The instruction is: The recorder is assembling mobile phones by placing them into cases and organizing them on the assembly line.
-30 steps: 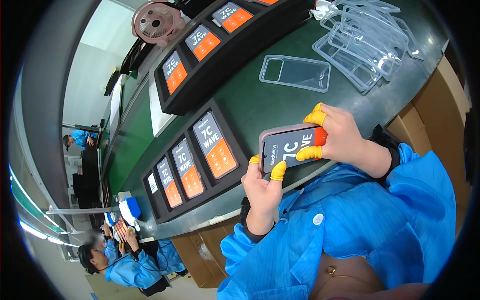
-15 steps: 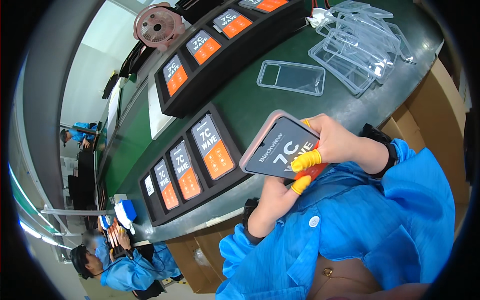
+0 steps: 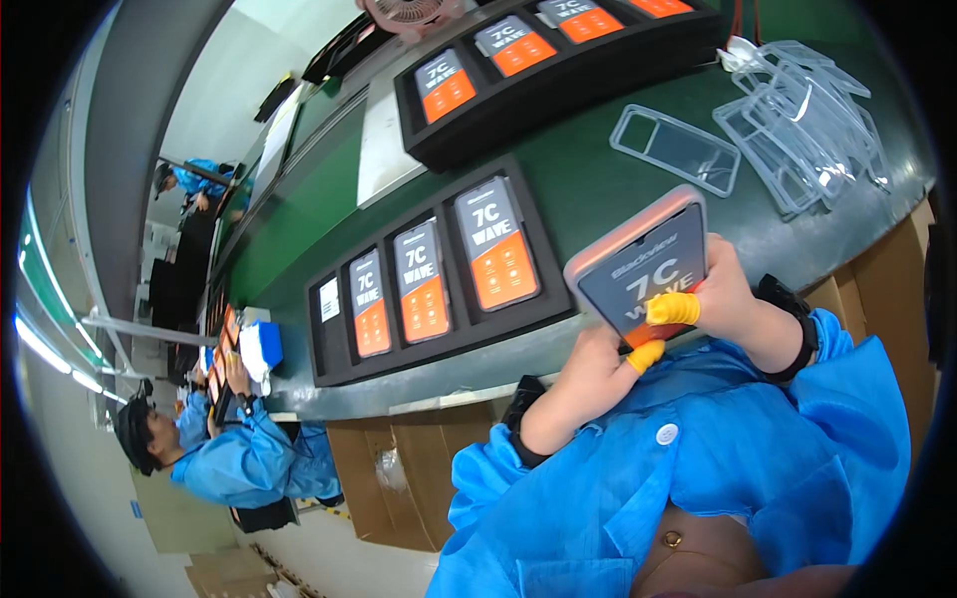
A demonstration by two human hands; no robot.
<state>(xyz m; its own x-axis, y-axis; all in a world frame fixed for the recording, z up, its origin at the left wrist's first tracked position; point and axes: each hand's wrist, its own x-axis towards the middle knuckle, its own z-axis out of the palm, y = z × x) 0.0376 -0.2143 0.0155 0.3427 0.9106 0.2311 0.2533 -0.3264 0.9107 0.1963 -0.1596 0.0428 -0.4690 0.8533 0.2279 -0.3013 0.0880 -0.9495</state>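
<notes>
Both my hands hold one smartphone [image 3: 646, 261], its grey and orange front turned up and a pinkish case edge around its upper end and sides. My right hand [image 3: 733, 299] wraps the phone's right edge, its yellow-covered thumb lying on the front. At the lower end my left hand [image 3: 590, 377] grips the phone's near corner, with a yellow cover on its thumb. The fingers behind the phone are hidden. Left of it lies a black foam tray [image 3: 389, 365] with several phones, among them a phone [image 3: 495, 244] in the nearest slot to me.
A clear phone case [image 3: 678, 151] lies on the green table [image 3: 588, 214], beside a pile of clear cases [image 3: 807, 130]. A second, thicker black tray [image 3: 568, 95] of phones stands behind. Cardboard boxes [image 3: 404, 483] sit below the edge. A co-worker [image 3: 239, 453] works at the far left.
The view has shifted, so the trays and cases appear moved. The phone in my hands is tilted more upright, and my left hand has closed more around its lower end.
</notes>
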